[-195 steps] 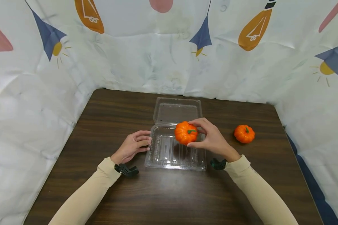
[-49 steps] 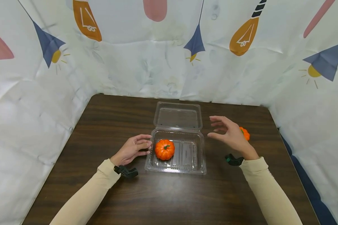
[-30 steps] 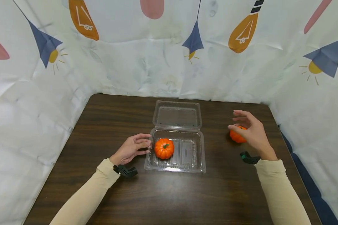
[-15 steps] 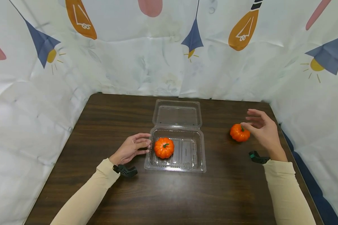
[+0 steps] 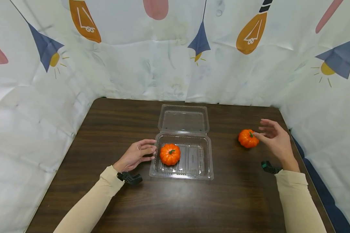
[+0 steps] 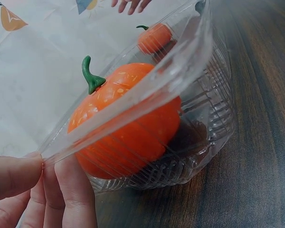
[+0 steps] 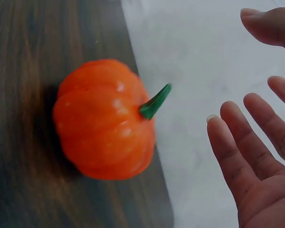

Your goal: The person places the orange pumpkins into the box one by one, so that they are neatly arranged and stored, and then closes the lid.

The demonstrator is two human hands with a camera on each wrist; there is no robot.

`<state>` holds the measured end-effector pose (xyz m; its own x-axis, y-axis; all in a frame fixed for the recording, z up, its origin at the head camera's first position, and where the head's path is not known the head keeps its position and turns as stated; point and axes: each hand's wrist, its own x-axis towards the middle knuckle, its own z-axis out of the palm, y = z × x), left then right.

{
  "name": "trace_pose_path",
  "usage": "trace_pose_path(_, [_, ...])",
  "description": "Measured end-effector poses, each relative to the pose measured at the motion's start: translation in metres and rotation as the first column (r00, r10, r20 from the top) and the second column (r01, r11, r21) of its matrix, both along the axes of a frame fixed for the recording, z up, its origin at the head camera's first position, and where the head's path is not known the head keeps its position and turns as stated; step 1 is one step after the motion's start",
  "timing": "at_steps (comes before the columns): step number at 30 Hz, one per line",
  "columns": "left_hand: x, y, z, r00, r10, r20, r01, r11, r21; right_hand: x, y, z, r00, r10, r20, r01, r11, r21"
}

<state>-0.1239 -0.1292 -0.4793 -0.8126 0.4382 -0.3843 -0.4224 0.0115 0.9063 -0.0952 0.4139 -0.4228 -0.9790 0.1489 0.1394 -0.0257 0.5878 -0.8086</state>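
Note:
A clear plastic clamshell container (image 5: 192,176) lies with its lid folded back on the table. Inside its left part sits an orange toy pumpkin (image 5: 170,154) with a green stem. My left hand (image 5: 137,153) pinches the container's rim (image 6: 123,116) between thumb and fingers, plain in the left wrist view. A second orange pumpkin (image 5: 246,138) rests on the table to the right. Just right of it hovers my right hand (image 5: 275,139), thumb and fingers spread, holding nothing. In the right wrist view a gap shows between the fingers (image 7: 228,152) and this pumpkin (image 7: 104,123).
The dark wood-grain table (image 5: 175,207) ends at the back against a white printed cloth (image 5: 134,71), which also hangs at both sides. The open lid (image 5: 183,118) lies behind the container. Each wrist wears a black camera mount.
Earlier my right hand held one pumpkin over the container; that pumpkin now sits inside. The hand has since moved right, passing over the second pumpkin to its far side. My left hand stayed put.

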Motion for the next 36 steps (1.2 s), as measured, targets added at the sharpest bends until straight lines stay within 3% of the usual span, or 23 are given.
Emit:
trace_pose_path(19, [0.001,-0.001,-0.001,1.000,0.000,0.002,0.000,1.000,-0.011,0.009,0.009,-0.034,0.994,-0.059,0.089,0.055,0.997,0.045])
trace_pose_path(36, [0.000,0.000,-0.001,1.000,0.005,0.009,-0.005,1.000,-0.004,0.010,0.013,-0.056,0.985,-0.067,0.162,0.055,0.995,0.081])
